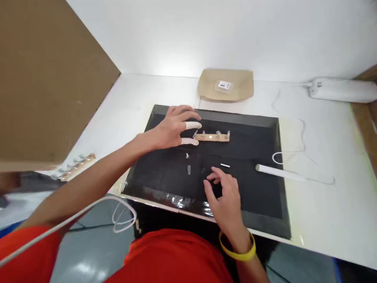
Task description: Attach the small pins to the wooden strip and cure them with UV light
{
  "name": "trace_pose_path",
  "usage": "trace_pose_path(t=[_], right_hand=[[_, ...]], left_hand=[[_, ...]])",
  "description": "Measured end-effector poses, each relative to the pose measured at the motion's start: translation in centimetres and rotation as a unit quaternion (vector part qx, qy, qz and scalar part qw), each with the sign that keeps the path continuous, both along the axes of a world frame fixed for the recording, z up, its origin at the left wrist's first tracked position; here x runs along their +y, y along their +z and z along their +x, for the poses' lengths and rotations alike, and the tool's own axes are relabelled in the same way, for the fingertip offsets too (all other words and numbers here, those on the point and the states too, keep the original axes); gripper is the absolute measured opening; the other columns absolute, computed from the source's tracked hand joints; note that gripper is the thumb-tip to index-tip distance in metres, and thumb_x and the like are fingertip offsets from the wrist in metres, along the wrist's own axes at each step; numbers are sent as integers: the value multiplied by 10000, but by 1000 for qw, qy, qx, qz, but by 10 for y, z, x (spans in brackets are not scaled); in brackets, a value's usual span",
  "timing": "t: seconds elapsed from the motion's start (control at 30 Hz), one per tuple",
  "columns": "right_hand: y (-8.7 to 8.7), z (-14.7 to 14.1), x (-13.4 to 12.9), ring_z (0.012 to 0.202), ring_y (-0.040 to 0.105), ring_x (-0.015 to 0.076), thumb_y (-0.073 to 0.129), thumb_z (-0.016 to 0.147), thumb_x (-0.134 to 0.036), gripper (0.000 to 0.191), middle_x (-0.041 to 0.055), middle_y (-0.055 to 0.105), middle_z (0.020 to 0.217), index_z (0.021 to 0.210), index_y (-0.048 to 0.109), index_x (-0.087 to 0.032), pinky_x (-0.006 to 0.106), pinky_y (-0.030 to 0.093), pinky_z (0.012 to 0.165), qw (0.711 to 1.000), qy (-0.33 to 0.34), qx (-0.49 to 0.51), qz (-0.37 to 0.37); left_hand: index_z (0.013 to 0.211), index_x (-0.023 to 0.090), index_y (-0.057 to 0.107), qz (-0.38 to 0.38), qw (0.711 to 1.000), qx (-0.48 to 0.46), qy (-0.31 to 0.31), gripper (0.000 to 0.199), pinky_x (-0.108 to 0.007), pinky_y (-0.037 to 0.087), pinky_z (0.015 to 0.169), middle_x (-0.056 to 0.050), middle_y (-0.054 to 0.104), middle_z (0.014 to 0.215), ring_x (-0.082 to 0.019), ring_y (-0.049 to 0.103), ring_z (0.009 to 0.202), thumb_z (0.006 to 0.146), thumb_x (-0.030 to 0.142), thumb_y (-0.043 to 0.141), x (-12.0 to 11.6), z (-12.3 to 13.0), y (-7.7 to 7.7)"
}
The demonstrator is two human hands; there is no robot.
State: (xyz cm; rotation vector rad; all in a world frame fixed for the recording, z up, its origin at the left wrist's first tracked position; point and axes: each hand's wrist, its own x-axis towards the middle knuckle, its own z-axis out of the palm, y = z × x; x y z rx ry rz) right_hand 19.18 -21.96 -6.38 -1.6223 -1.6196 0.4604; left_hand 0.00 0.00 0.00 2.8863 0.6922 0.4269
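On the black mat (250, 196) lies a short wooden strip (210, 137) with several small clear pegs standing on it. My left hand (173, 127) is at the strip's left end, fingers spread, with white covers on index finger and thumb. The strip's end lies between those two; whether the thumb touches it I cannot tell. Nearer me, my right hand (225, 196) hovers over the mat, fingers bent, thumb and fingertips apart, holding nothing visible. Close by are a small grey translucent piece (189, 169), a tiny shiny piece (187, 155) and a thin white stick (225, 165).
A cardboard tray (203, 88) holding a small labelled clear box (224, 86) stands behind the mat. On the right are a white tube (273, 171), a thin white cable (303, 133) and a power strip (341, 89). Another pegged strip (78, 167) lies left, beside a brown panel (53, 78).
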Motion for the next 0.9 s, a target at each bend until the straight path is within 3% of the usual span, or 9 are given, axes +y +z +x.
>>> trace_pose_path(t=[0.23,0.5,0.73,0.9], right_hand=[[1,1,-1,825,616,184,634,981,-221,311,9,731,947,1285,574,-206,363,479,853,1000,-2,6,1],[2,1,-1,828,617,182,636,979,-219,311,9,731,953,1284,577,-207,364,481,853,1000,0,12,-5],[3,1,-1,832,616,183,632,983,-224,311,10,730,956,1289,578,-216,369,485,856,1000,-1,13,-7],[3,1,-1,832,622,187,623,987,-234,300,12,731,949,1284,582,-215,375,487,852,1000,-3,13,-6]], left_hand=[[1119,283,747,-46,999,-4,10,221,-575,341,1156,-84,642,1429,-365,453,1447,902,299,782,3,-11,-3],[1074,251,764,-60,997,15,42,247,-589,333,1129,-105,655,1433,-374,437,1445,890,413,801,4,-8,-8],[1103,249,766,-66,996,48,42,213,-596,322,1123,-87,634,1468,-375,412,1458,908,213,689,2,-10,-4],[938,196,778,-64,995,66,35,250,-593,336,1118,-80,630,1469,-375,406,1457,839,78,581,6,-12,-2]])
